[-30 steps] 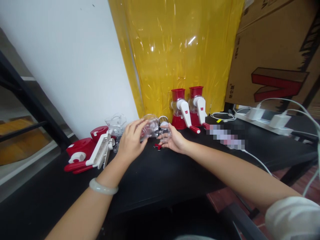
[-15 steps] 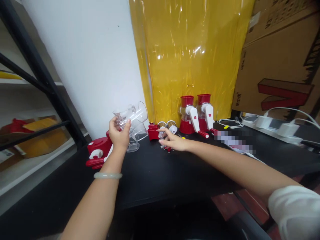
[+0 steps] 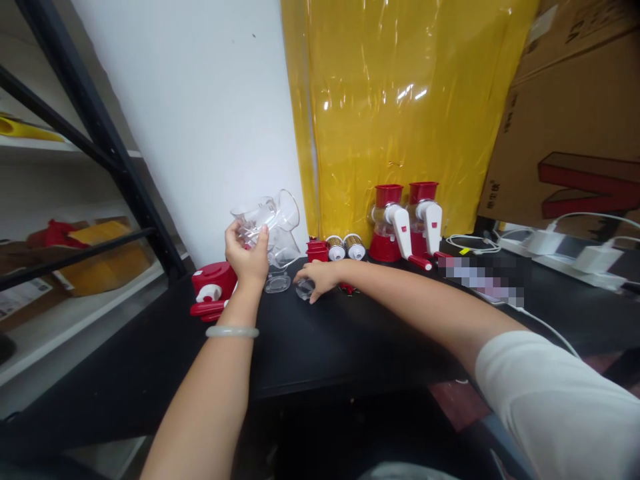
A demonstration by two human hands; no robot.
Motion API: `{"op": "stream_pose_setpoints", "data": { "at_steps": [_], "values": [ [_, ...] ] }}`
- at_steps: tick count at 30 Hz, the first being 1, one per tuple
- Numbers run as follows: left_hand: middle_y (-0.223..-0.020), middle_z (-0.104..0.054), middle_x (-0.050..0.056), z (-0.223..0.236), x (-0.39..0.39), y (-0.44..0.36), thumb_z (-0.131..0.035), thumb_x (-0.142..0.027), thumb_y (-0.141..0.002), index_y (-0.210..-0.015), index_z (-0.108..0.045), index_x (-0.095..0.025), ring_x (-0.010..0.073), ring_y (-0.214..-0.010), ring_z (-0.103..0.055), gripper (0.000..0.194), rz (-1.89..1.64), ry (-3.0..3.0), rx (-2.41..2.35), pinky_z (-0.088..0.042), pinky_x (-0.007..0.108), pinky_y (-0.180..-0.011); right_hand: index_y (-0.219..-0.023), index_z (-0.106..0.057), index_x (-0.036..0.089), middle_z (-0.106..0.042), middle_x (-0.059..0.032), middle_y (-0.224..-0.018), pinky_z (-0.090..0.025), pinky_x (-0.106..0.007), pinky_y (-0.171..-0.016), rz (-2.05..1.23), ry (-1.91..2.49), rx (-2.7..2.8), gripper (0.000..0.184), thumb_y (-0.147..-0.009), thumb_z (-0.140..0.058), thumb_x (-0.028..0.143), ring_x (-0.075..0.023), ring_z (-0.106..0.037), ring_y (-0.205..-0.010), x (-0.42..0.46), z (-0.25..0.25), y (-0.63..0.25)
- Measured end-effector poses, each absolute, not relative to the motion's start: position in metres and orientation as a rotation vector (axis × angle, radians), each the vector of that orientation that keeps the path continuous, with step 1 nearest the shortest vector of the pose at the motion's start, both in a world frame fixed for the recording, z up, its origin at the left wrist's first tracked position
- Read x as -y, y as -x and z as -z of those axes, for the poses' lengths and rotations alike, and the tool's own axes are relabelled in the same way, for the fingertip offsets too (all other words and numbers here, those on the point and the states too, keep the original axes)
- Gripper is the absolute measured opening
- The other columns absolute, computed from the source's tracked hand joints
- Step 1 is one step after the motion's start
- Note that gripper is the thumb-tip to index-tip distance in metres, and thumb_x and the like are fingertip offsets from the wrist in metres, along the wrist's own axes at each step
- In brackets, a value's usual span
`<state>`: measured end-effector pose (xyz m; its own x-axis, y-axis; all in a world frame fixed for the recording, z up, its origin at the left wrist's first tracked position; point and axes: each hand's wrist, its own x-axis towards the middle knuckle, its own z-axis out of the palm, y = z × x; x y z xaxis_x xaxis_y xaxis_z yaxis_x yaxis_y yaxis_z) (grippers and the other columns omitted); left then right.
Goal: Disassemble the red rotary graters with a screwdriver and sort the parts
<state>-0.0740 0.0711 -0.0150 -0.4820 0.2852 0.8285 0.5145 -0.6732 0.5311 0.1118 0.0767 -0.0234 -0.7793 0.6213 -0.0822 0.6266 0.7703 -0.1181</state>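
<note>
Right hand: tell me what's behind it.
Behind the right hand are a red part and two drums. The hand covers the red part's bottom; whatever else lies there cannot be seen.

Yellow plastic sheeting (image 3: 400, 100) hangs beside a white panel (image 3: 210, 100) at the rear — to the right, a printed cardboard box (image 3: 585, 113) behind a power strip (image 3: 567, 267); left, a black-framed shelf (image 3: 95, 113) holding cartons (image 3: 107, 263).

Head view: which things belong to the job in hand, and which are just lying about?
Likely part of it:
clear plastic part, in the left hand
small clear piece, in the right hand
white-ended drums, nearby

Likely just lying about:
power strip
cardboard box
</note>
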Motion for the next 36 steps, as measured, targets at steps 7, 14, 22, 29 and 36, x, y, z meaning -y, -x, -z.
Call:
{"op": "stream_pose_setpoints", "data": {
  "at_steps": [7,14,22,29,36],
  "values": [
    [-0.113,-0.068,0.013,0.01,-0.061,0.069,-0.073,-0.047,-0.078,-0.119,-0.055,-0.014,0.0243,-0.094,-0.07,0.055,2.257,1.49,1.149,-0.058,0.038,-0.083,-0.139,-0.056,0.006,-0.063,-0.0242,-0.133,-0.048,-0.037,-0.098,0.292,-1.232,-2.847,0.079,-0.086,-0.056,0.064,-0.0343,-0.061,-0.123,-0.076,0.018,-0.102],
    [-0.113,-0.067,0.013,0.012,-0.064,0.073,-0.071,-0.053,-0.08,-0.121,-0.055,-0.016,0.0244,-0.095,-0.069,0.057,2.22,1.461,1.156,-0.057,0.039,-0.085,-0.143,-0.053,0.017,-0.06,-0.0148,-0.141,-0.049,-0.034,-0.098,0.325,-1.058,-2.861,0.074,-0.074,-0.074,0.031,-0.029,-0.063,-0.121,-0.077,0.007,-0.106],
    [-0.111,-0.067,0.012,0.011,-0.063,0.075,-0.072,-0.048,-0.079,-0.118,-0.057,-0.016,0.025,-0.097,-0.067,0.053,2.209,1.413,1.152,-0.054,0.039,-0.089,-0.136,-0.062,0.014,-0.07,-0.016,-0.123,-0.05,-0.041,-0.098,0.414,-1.2,-2.813,0.072,-0.068,-0.078,0.033,-0.0329,-0.065,-0.116,-0.073,0.004,-0.095],
    [-0.111,-0.067,0.01,0.013,-0.064,0.074,-0.073,-0.041,-0.08,-0.12,-0.057,-0.016,0.0247,-0.099,-0.068,0.049,2.157,1.431,1.143,-0.054,0.039,-0.091,-0.141,-0.056,0.018,-0.058,-0.0144,-0.142,-0.054,-0.035,-0.09,0.698,-1.063,-2.73,0.099,-0.054,-0.086,0.054,-0.0296,-0.064,-0.117,-0.061,-0.007,-0.106],
    [-0.111,-0.066,0.013,0.014,-0.065,0.076,-0.073,-0.047,-0.081,-0.121,-0.055,-0.013,0.0273,-0.102,-0.067,0.055,2.152,1.481,1.118,-0.053,0.043,-0.093,-0.138,-0.059,0.015,-0.071,-0.0124,-0.117,-0.051,-0.03,-0.08,0.663,-0.952,-2.752,0.098,-0.048,-0.091,0.039,-0.0234,-0.069,-0.093,-0.045,-0.002,-0.114]
  ]
}}
